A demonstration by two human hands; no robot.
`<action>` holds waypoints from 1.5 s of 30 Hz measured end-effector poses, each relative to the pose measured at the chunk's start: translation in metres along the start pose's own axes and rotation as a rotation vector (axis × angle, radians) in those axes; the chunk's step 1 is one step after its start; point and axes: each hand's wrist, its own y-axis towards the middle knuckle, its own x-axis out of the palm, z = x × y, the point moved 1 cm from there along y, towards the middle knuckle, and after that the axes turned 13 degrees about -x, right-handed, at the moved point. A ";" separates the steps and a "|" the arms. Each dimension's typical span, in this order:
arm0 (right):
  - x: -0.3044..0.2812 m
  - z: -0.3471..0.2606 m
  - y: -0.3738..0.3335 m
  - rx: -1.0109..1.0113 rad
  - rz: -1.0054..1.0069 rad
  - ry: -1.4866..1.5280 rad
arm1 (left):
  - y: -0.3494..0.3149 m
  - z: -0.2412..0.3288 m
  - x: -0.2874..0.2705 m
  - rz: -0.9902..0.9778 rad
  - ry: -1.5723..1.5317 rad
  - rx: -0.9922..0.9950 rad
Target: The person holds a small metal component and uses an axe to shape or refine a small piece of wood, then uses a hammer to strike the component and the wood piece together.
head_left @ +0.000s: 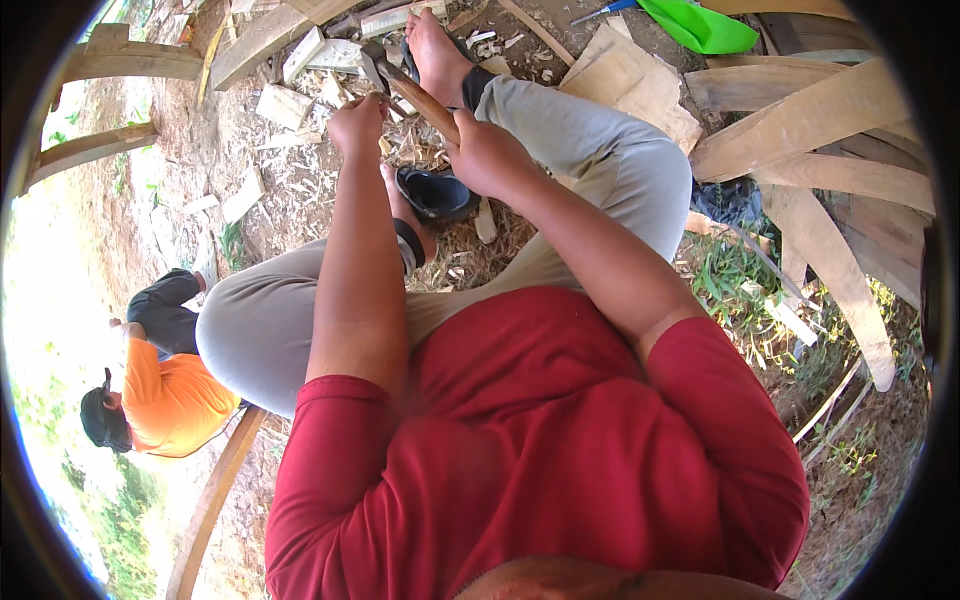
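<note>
One broad stretch of brown ground [180, 165] spreads beneath the work. Along its right edge, large curved planks [800, 118] lie crossed over one another, light brown in colour. Near its left edge is a co-worker [185, 405] in an orange top, dark trousers and a dark cap. Toward the far right corner lies a pale, flat sheet [630, 85] with uneven edges, and beyond it, at the far edge, a bright green piece [705, 28], smooth and slightly folded.

The hammer-like tool [425, 105] is held above the middle of the ground's far part. Its near handle end sits inside the right grip [487, 155], which is closed around it; the rest of the handle slants away to the far left, out of that grip. The left grip [357, 125] is just beside the head, on its near side; its fingers are bent, but I cannot tell whether they close on anything. The tool has a smooth, brown wooden handle and a dark grey, metallic-looking head, whose exact shape is too small to tell.

Below the handle rests a dark open shoe [470, 205]. Smallest are the pale wood chips [407, 150], scattered around it.
</note>
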 end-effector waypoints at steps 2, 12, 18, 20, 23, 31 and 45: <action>-0.002 -0.006 0.000 -0.015 0.028 0.004 | 0.013 -0.007 -0.001 0.001 0.011 0.036; 0.004 0.005 -0.008 0.069 -0.073 0.008 | 0.027 -0.014 -0.002 -0.016 -0.079 0.015; 0.002 0.011 -0.006 0.061 -0.006 0.066 | -0.013 0.013 0.002 -0.078 -0.051 -0.074; 0.001 0.009 -0.003 0.075 -0.055 0.069 | -0.010 0.011 0.001 -0.079 -0.150 -0.112; 0.012 0.016 -0.005 0.054 0.069 0.073 | -0.001 0.004 -0.001 -0.113 -0.002 0.045; 0.003 0.006 -0.002 0.042 0.007 0.089 | -0.006 0.008 0.005 -0.176 -0.374 -0.141; 0.000 0.001 -0.003 0.010 0.047 0.080 | -0.003 0.006 0.006 -0.179 -0.393 -0.120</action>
